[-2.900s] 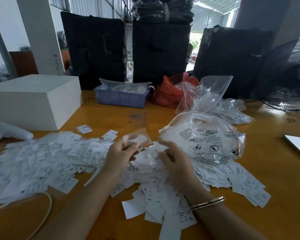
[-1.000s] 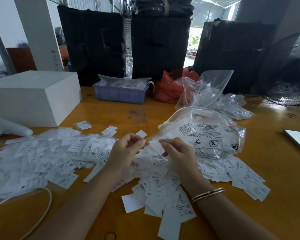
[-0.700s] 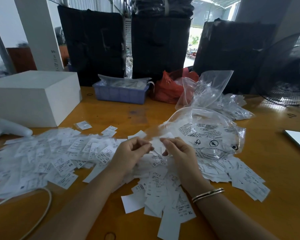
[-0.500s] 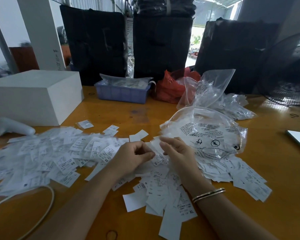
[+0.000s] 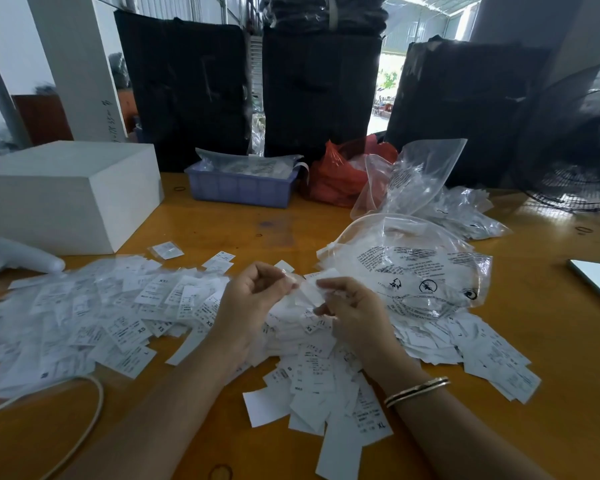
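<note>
Seemingly midway, the left hand (image 5: 253,294) and right hand (image 5: 355,315) both pinch one label (image 5: 309,293) at table centre, a sleeved pile (image 5: 101,306) at 9 o'clock looking done, loose labels (image 5: 326,379) at 5 o'clock remaining.

A small white paper label (image 5: 310,294) hangs tilted just above the frame's centre, over the heap of loose labels (image 5: 312,368), pinched at its right edge by the right hand (image 5: 352,308). A tiny clear plastic sleeve (image 5: 290,276), glossy, meets its upper left, pinched by the left hand (image 5: 252,294).
</note>
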{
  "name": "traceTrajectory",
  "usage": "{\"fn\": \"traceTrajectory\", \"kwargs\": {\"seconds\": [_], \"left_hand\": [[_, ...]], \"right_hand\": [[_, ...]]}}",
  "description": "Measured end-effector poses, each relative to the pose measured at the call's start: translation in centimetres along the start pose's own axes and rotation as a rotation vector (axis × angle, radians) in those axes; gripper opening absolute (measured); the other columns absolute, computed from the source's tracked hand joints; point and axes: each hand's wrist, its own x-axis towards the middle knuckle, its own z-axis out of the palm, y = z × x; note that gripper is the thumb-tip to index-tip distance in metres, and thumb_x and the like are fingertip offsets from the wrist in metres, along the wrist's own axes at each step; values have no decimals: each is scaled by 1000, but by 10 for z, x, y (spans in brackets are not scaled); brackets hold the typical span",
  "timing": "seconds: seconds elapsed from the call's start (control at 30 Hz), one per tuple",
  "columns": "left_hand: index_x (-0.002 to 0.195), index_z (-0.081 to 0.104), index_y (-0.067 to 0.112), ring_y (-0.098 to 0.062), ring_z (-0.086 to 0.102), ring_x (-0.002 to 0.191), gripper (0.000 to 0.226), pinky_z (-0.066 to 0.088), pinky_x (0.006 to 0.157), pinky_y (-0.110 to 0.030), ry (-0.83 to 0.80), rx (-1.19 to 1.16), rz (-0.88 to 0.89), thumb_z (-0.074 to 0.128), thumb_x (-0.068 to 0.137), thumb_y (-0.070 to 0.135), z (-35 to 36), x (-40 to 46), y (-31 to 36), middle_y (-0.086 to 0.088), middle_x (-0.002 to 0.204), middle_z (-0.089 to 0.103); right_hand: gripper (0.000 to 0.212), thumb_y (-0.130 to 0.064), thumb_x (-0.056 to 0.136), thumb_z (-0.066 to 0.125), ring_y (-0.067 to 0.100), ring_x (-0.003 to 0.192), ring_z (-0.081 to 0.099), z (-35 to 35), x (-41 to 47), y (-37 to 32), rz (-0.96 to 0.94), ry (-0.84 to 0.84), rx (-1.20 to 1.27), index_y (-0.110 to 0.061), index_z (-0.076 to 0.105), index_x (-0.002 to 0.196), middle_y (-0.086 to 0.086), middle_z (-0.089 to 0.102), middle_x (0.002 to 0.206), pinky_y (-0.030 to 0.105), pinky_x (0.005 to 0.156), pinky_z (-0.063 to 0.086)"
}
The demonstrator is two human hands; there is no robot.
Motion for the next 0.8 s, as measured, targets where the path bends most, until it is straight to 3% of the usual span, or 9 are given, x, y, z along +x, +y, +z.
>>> {"fn": "traceTrajectory", "kwargs": {"seconds": [0.07,0.13,0.23,0.33,0.5,0.8], "left_hand": [[84,65,22,-2,65,73,11,50,63,-12,-2,157,101,74,79,26,-1,-1,-1,11,78,70],[83,64,24,-1,64,73,11,50,63,-11,-21,305,214,74,80,27,-2,-3,-1,16,78,68],[80,61,28,3,61,72,13,47,61,-8,-37,453,337,73,82,23,-2,-5,0,18,71,65],[84,63,24,3,61,74,10,46,66,-7,-65,559,395,73,82,21,0,-8,3,20,75,62],[86,65,22,4,60,82,10,45,69,-5,-78,572,411,74,81,19,2,-9,4,20,77,62],[88,67,20,2,61,85,10,46,71,-6,-100,567,427,74,81,18,0,-8,2,20,79,62]], "right_hand": [[29,-6,91,57,7,70,69,-6,3,-2,-8,67,14,-26,55,112,-1,67,95,16,53,51],[37,-6,89,61,8,71,70,-13,5,-6,-41,127,48,-33,48,110,1,68,94,15,54,50],[22,-7,87,63,12,70,70,-21,5,-11,-90,150,74,-26,56,96,4,72,86,17,58,52],[14,-10,88,62,10,63,66,-24,3,-15,-196,100,-56,-23,64,82,-4,71,76,19,55,50],[14,-7,87,64,-7,49,55,-19,-4,-20,-344,10,-190,-20,66,83,-12,63,62,5,45,36],[22,-6,86,64,-7,52,56,-21,-3,-17,-354,1,-229,-28,64,80,-16,63,58,6,48,37]]}}
